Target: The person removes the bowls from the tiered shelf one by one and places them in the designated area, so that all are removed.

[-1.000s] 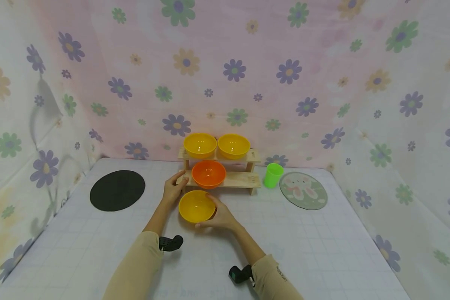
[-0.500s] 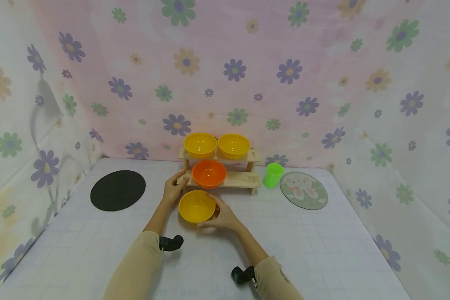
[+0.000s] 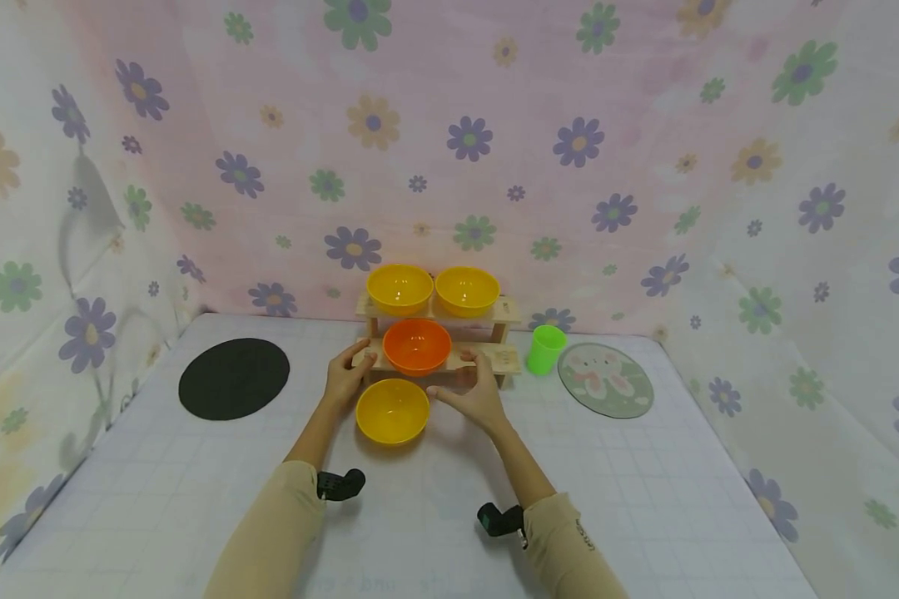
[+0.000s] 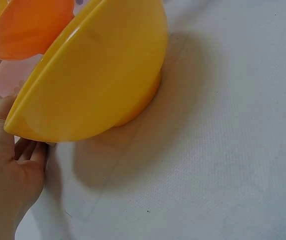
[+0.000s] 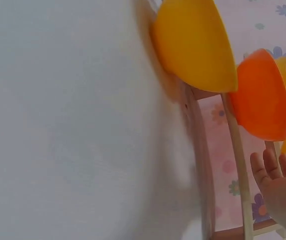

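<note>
A yellow bowl [image 3: 393, 413] stands on the table in front of a two-tier wooden rack [image 3: 487, 358]. On the rack's lower board sits an orange bowl [image 3: 417, 347]. My left hand [image 3: 345, 378] grips the left end of that board; the yellow bowl partly hides its fingers in the left wrist view. My right hand [image 3: 479, 395] is spread with nothing in it, its fingers over the lower board just right of the orange bowl. Its thumb points toward the yellow bowl's rim. In the right wrist view the fingers [image 5: 271, 162] are extended below the orange bowl.
Two more yellow bowls, one on the left [image 3: 400, 290] and one on the right [image 3: 468, 292], occupy the upper board. Right of the rack stands a green cup [image 3: 546, 350] beside a round rabbit-print mat [image 3: 605, 380]. A black round mat [image 3: 234, 379] lies at the left.
My right hand has let go of the front yellow bowl and moved up and right toward the lower board. The left hand and all the bowls have stayed in place.
</note>
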Tool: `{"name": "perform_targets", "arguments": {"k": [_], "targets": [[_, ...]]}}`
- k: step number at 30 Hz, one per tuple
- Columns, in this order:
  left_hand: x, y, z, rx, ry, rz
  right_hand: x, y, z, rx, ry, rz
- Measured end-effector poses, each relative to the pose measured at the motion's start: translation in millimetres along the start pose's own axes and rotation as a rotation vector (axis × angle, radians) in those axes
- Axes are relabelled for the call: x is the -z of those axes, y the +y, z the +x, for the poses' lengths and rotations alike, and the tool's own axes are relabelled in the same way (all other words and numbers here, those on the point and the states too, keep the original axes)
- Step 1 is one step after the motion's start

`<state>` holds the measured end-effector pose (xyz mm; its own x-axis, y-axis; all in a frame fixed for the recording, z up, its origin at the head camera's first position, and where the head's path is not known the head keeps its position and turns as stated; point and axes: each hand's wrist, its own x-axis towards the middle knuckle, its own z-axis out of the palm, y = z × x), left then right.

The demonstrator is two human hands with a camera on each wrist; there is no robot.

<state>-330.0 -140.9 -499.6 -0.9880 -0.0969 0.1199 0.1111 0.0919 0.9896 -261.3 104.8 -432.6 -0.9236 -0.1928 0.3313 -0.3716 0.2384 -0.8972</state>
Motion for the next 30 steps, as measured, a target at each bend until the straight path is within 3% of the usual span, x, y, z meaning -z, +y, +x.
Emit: {"name": "perform_targets", "arguments": {"k": [3, 7, 17, 22, 30], "targets": [[0.5, 10.0, -2.9, 0.01, -0.014, -0.025, 1.8, -1.7, 10.5, -0.001, 0.004, -0.025], [0.4, 19.8, -6.6, 0.017, -0.024, -0.02, 2.8, -2.0, 24.4, -0.015, -0.06, -0.023], [-0.5, -2.7, 0.6, -0.003, -0.004, 0.016, 2.1, 12.5, 49.1, -0.101, -0.213, 0.065], [-1.0, -3.8, 1.0, 0.0, 0.002, 0.034, -5.0, 32.6, 56.1, -0.152, -0.193, 0.031], [-1.6, -3.7, 1.2, -0.001, 0.011, 0.032, -11.9, 34.7, 56.1, -0.181, -0.151, -0.035]]}}
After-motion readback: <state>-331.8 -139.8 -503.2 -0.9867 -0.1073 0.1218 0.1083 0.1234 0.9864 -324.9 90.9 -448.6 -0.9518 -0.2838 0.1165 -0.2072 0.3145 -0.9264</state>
